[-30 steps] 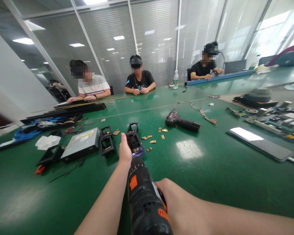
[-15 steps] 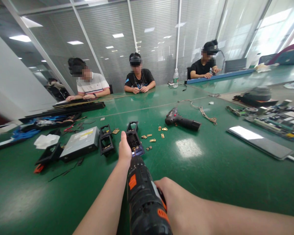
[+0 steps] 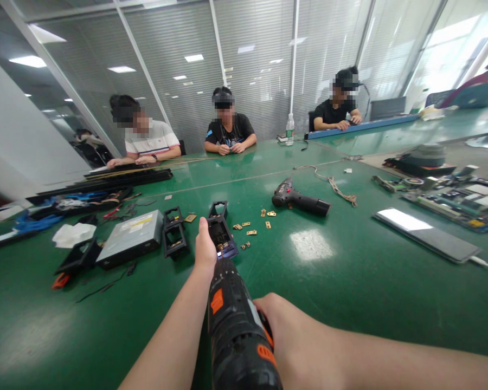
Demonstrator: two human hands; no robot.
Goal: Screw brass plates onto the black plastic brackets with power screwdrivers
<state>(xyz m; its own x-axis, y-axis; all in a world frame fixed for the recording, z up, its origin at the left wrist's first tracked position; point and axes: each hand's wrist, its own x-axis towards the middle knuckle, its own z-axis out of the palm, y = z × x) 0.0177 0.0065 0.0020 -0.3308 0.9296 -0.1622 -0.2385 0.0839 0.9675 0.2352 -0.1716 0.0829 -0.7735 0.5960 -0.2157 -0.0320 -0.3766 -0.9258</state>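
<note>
A black power drill with orange patches [image 3: 238, 330] is gripped by my right hand [image 3: 282, 330], its chuck pointing forward. Beyond the chuck, my left hand [image 3: 205, 246] holds the left side of a black plastic frame [image 3: 223, 233], thumb up along its edge; the other fingers are hidden. Small brass pieces show inside this frame near its lower end, and the drill's tip is hard to make out. Several loose brass plates [image 3: 251, 232] lie to the right of the frame, with small screws [image 3: 246, 245] nearer. More black frames [image 3: 174, 240] stand left of my left hand.
A second drill [image 3: 301, 199] lies farther back. To the left is a silver disc drive [image 3: 132, 238]; to the right are a grey flat device [image 3: 427, 235] and circuit boards [image 3: 459, 200]. Three people sit across the green table [image 3: 350, 325], near a water bottle [image 3: 290, 130].
The whole view has shifted slightly, so the table items appear a little farther left. My hands keep the same hold on the drill and frame.
</note>
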